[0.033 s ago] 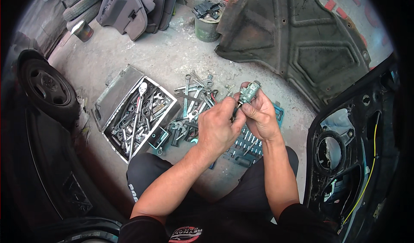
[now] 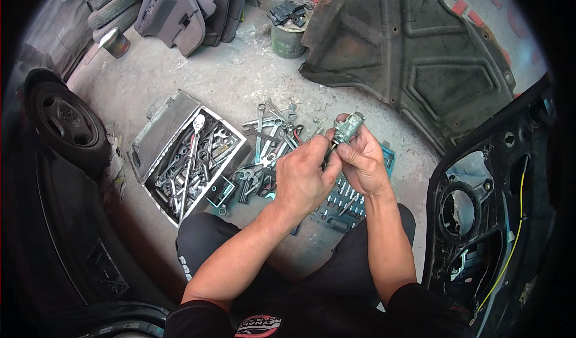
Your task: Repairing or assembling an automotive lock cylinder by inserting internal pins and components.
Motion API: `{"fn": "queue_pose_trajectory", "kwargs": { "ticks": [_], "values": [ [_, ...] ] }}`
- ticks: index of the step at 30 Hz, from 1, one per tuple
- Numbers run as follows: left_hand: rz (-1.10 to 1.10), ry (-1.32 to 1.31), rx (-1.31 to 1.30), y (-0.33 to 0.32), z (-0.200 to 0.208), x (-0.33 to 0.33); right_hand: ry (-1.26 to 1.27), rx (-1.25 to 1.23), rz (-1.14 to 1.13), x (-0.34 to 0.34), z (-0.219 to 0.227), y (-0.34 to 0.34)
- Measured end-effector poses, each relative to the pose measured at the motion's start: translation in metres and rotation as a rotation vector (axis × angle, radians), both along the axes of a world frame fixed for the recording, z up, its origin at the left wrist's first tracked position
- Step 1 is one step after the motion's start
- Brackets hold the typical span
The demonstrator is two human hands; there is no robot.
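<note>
Between my hands is a greyish, worn metal lock cylinder [image 2: 346, 131], held tilted above the floor tools. My right hand [image 2: 368, 169] grips it, thumb on the near side and fingers behind. My left hand [image 2: 305, 175] is closed at the cylinder's lower end, pinching a small dark piece mostly covered by the fingers; its kind cannot be made out. Below the hands lies a socket set case [image 2: 336, 223] with rows of bright sockets. Just beyond my left hand, a loose pile of wrenches [image 2: 262, 135] lies on the concrete.
An open metal toolbox [image 2: 234, 149] full of tools, a ratchet [image 2: 198, 123] on top, stands left. A dark car door [image 2: 441, 218] is close on the right, and a car body with a wheel [image 2: 63, 119] on the left. Behind are a bucket [image 2: 288, 42] and a large dark panel [image 2: 372, 50].
</note>
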State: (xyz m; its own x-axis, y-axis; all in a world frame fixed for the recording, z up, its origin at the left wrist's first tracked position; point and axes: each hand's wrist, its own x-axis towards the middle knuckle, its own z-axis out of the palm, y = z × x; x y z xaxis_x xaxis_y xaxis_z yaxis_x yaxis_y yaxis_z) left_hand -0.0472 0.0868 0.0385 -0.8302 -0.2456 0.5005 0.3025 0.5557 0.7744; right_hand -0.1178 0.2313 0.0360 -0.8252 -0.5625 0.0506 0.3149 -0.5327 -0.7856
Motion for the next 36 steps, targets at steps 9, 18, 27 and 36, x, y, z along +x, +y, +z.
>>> {"fn": "queue_pose_trajectory", "kwargs": {
  "ticks": [9, 18, 27, 36],
  "values": [
    [0.026, -0.026, 0.094, -0.005, 0.014, 0.014, 0.06, -0.123, -0.122, -0.027, -0.011, 0.03],
    [-0.02, 0.002, 0.084, 0.005, 0.011, 0.006, 0.043, -0.099, -0.052, -0.014, -0.014, 0.017],
    [-0.059, -0.11, 0.191, 0.009, 0.009, 0.004, 0.017, -0.164, -0.065, -0.015, -0.015, 0.018],
    [-0.044, -0.295, 0.281, 0.009, 0.013, 0.001, 0.029, -0.018, -0.091, -0.01, -0.019, 0.01]
  ]
}}
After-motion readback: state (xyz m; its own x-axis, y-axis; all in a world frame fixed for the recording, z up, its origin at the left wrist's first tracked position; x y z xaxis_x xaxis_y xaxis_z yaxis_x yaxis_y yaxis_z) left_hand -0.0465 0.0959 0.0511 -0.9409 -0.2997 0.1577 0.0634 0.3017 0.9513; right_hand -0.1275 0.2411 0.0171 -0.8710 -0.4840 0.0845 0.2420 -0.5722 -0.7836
